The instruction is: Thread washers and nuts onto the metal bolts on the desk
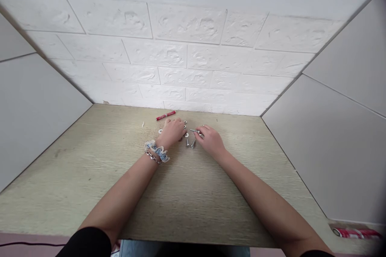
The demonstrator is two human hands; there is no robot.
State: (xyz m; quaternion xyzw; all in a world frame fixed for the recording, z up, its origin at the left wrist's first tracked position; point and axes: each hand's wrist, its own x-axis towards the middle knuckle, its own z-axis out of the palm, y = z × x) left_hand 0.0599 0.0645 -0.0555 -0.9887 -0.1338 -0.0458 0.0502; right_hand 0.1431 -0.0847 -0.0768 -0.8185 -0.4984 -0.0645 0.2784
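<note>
My right hand [211, 140] pinches a silver bolt [194, 130], its threaded shank pointing left above the table. My left hand [173, 130] is palm down with fingers curled toward the tabletop, among small metal parts; the fingertips are partly hidden, so what they hold cannot be made out. Just past those fingers lie a nut [185, 122] and a second, partly covered nut [184, 127]. A flat washer [187, 135] rests between the hands, and another washer [160, 131] sits left of my left hand. Two more bolts, one left [187, 143] and one right [193, 143], are nearest my right hand.
A red tube-like stick [165, 115] lies behind my left hand on the wooden table [193, 196]. A small white scrap [143, 124] is farther left. White brick-patterned wall [187, 56] closes the back, with grey panels on both sides. Another red tube [357, 233] lies at the right.
</note>
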